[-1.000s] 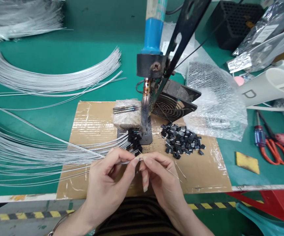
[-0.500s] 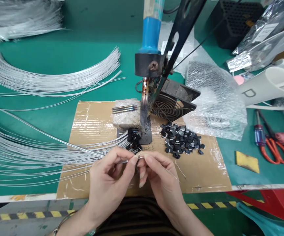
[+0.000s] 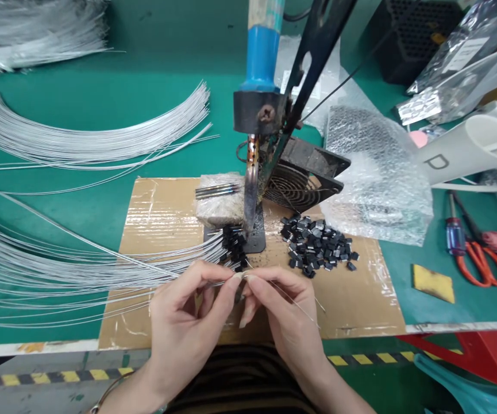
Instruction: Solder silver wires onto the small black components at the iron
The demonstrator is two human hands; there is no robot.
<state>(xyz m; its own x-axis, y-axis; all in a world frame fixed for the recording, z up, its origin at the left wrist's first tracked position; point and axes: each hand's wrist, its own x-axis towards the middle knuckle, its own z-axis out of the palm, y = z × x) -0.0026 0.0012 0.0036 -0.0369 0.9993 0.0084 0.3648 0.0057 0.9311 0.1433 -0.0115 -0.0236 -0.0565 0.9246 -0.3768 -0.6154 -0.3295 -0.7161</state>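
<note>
My left hand point(image 3: 188, 322) and my right hand point(image 3: 285, 316) meet fingertip to fingertip over the front of a cardboard sheet point(image 3: 162, 218). Both pinch the end of a thin silver wire point(image 3: 162, 271) that runs off to the left. Whatever small part sits between the fingertips is hidden. A second fine wire point(image 3: 293, 302) slants across my right hand. Just beyond the fingers, a row of wires ends in small black parts point(image 3: 234, 246). A loose pile of black parts point(image 3: 317, 246) lies to the right on the cardboard.
A blue-handled soldering iron point(image 3: 261, 57) stands clamped upright on a stand over a small fan point(image 3: 304, 178). Bundles of silver wire point(image 3: 88, 135) fan across the green bench. Bubble wrap point(image 3: 377, 172), orange scissors point(image 3: 485, 264), a screwdriver point(image 3: 454, 236) and a yellow sponge point(image 3: 432, 283) lie right.
Both hands stay pinched together over the cardboard; the fingers shifted only slightly and the view tilted a little.
</note>
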